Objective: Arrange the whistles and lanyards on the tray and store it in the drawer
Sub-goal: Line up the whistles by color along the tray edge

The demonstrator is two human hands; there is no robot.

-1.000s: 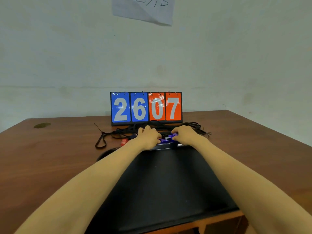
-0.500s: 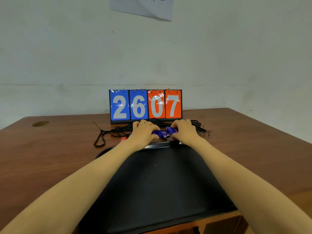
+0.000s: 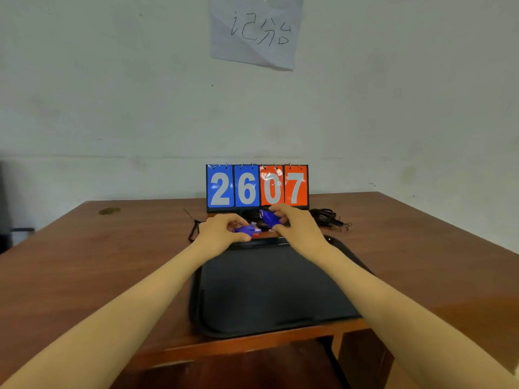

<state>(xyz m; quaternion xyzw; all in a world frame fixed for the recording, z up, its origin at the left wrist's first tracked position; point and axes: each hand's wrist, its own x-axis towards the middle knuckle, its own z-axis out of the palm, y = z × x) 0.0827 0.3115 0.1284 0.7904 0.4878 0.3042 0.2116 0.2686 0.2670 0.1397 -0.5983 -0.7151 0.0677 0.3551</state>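
The left hand [image 3: 222,231] and the right hand [image 3: 299,227] are both stretched past the far rim of the flat black rectangular plastic tray [image 3: 266,290], because the task's small things lie beyond it, in front of the blue-and-orange flip scoreboard [image 3: 257,188] that reads 2607. The left fingers [image 3: 233,220] curl round a small blue plastic whistle [image 3: 247,229], held low, just above the brown wooden worktop [image 3: 112,262] at the tray's far edge. The right fingers [image 3: 282,210] and thumb pinch a second blue plastic whistle [image 3: 269,217], raised a little higher and tipped, with the two whistles close together between the hands. Holding one in each hand likely lets both go to the tray in a single pull back.

The tangled black cord lanyards [image 3: 328,219] lie on the worktop, some to the right of the right hand and a loop to the left of the left wrist. A scrap of something red [image 3: 256,235] shows under the left whistle; I cannot tell what it is. The tray sits near the person's edge of the worktop, probably so it is easy to fill and then lift away. It carries nothing that I can see, so the arranging looks barely begun, and the drawer is not clearly in view.
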